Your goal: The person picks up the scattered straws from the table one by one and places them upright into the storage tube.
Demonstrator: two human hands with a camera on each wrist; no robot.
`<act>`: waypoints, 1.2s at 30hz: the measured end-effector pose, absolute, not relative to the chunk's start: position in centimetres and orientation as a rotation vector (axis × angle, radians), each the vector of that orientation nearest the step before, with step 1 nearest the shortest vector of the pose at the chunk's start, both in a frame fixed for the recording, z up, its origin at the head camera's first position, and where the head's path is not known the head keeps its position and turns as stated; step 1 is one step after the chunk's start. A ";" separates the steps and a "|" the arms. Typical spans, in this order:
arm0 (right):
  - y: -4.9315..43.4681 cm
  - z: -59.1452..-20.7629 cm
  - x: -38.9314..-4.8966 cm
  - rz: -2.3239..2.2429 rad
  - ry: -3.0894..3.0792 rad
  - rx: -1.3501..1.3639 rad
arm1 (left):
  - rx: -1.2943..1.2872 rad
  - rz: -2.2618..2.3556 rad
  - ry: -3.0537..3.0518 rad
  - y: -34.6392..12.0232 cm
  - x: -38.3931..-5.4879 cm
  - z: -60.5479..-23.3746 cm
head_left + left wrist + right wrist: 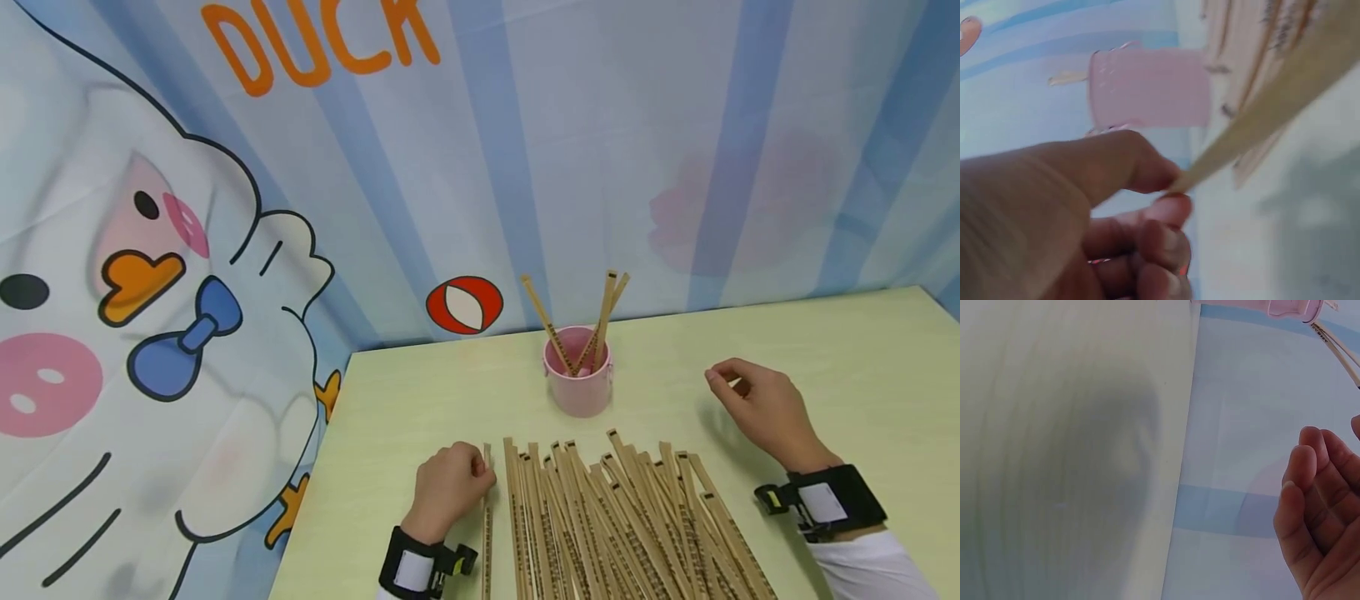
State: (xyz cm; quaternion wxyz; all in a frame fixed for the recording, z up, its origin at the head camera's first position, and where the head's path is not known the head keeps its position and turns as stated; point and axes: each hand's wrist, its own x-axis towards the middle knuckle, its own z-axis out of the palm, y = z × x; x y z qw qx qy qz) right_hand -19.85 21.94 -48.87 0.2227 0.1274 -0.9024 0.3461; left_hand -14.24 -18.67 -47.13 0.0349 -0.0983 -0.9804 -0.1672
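At the left edge of the loose pile of sticks (573, 508), the left hand (448, 483) pinches a single stick (487, 542) between thumb and forefinger, close to its far end. That stick's long axis runs near to far, alongside the pile; whether it is lifted off the table (397, 400) I cannot tell. Far and to the right of the left hand stands the pink cup (581, 398), with a few upright sticks (603, 321) leaning inside it. The right hand (765, 412) hovers to the right of the cup, its fingers loosely bent, holding nothing that shows. The left hand is clearly the nearer to the single stick; the right is well apart from it, off past the pile's far right side.
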 end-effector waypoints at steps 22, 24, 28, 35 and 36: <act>22.5 -48.9 -19.7 0.945 -2.492 0.331 | -0.705 -0.738 -2.013 -16.1 -21.1 -32.5; 22.6 -48.9 -19.7 0.941 -2.489 0.328 | -0.733 -0.787 -1.935 -15.6 -21.8 -31.3; 22.7 -48.9 -19.6 0.941 -2.485 0.323 | -0.754 -0.844 -1.797 -14.6 -23.2 -29.8; 22.7 -48.9 -19.5 0.942 -2.484 0.316 | -0.657 -0.882 -1.708 -13.2 -26.1 -31.3; 22.7 -49.0 -19.5 0.944 -2.486 0.316 | -0.642 -0.882 -1.722 -13.0 -26.4 -31.9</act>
